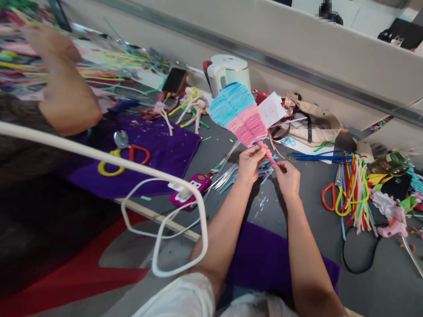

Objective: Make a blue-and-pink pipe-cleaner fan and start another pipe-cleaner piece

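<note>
Above the grey table I hold a fan-shaped craft piece (236,112), light blue on top and pink below, with a narrow pink fuzzy handle (267,152). My left hand (251,163) pinches the handle's top, just under the pink part. At the handle's lower end, the fingers of my right hand (288,178) are closed around it. Small orange bits show on the handle between my hands. Beneath them lie cut blue strips (264,171) and thin silvery wires (226,178).
At left, a co-worker's arm (66,83) reaches over colourful pipe cleaners. A white cable (132,158) crosses the foreground. Around me are a purple power strip (190,190), a kettle (228,72), a bag (322,125), red-yellow scissors (340,198) and a pink glue gun (395,224).
</note>
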A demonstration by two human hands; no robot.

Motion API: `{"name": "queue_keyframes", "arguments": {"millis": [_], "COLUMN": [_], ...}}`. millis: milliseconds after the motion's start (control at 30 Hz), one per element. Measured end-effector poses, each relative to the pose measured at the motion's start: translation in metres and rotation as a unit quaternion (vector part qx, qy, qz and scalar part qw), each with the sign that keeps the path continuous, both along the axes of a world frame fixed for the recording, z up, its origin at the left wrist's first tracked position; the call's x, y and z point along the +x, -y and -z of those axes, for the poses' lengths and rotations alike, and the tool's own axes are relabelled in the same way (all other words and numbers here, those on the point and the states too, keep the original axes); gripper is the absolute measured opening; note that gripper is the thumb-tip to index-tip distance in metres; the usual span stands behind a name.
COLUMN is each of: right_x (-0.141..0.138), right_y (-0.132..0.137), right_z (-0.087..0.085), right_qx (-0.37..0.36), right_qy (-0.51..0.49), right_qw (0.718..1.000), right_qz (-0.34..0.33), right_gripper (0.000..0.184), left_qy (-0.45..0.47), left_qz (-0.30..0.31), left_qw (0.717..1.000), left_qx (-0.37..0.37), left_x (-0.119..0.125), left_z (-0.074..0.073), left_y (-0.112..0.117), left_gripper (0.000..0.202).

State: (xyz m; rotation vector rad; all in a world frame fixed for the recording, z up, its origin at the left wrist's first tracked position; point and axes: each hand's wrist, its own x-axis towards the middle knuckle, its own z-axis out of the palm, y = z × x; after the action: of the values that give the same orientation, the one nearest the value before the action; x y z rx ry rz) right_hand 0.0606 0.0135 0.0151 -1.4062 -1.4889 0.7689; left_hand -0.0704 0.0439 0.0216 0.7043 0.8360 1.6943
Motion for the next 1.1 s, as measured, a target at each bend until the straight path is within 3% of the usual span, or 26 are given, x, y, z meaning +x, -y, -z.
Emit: {"name": "queue_keyframes", "arguments": {"millis": [233, 400, 567, 800, 1100], "right_x": [0.002, -0.002, 0.000, 0.017, 0.010], "right_y": [-0.003, -0.001, -0.002, -0.005, -0.004], "right_z": [0.002, 0.003, 0.009, 0.009, 0.009], "right_qx": [-0.100, -0.161, -0.220, -0.239, -0.218], "right_qy": [-0.193, -0.281, -0.347, -0.333, -0.308], "right_qw": [0.971, 0.932, 0.894, 0.898, 0.908], "right_qz": [-0.097, -0.161, -0.178, -0.159, -0.180], "right_gripper": [0.023, 0.023, 0.036, 0.034, 0.027], "left_qy": [-0.011, -0.016, -0.027, -0.015, -0.030], "left_qz": [0.064, 0.066, 0.038, 0.013, 0.039], "left_qw": [0.998, 0.998, 0.999, 0.999, 0.997], "left_qx": [0.012, 0.015, -0.004, -0.025, -0.059], "left_x": [-0.006, -0.008, -0.006, -0.003, -0.003], "left_z": [-0.002, -0.003, -0.004, 0.001, 0.000], "left_y": [0.002, 0.002, 0.002, -0.002, 0.000], "left_gripper": [0.033, 0.033, 0.033, 0.035, 0.034]}}
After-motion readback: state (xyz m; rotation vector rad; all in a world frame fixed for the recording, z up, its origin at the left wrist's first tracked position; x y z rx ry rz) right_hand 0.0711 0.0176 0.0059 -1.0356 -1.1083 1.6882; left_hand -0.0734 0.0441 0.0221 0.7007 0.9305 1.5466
